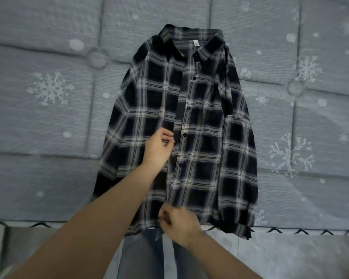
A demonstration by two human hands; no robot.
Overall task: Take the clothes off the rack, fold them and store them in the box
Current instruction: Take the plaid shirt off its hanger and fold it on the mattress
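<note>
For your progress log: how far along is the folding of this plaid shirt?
Done: the plaid shirt is off the rack, lying front up on the quilted bed. In hand: the left hand pinches the front placket halfway down, and the right hand grips the hem. Left: no fold shows yet; no box is in view.

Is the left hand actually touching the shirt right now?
Touching. The head view shows the left hand with its fingers curled onto the front edge of the plaid shirt.
</note>
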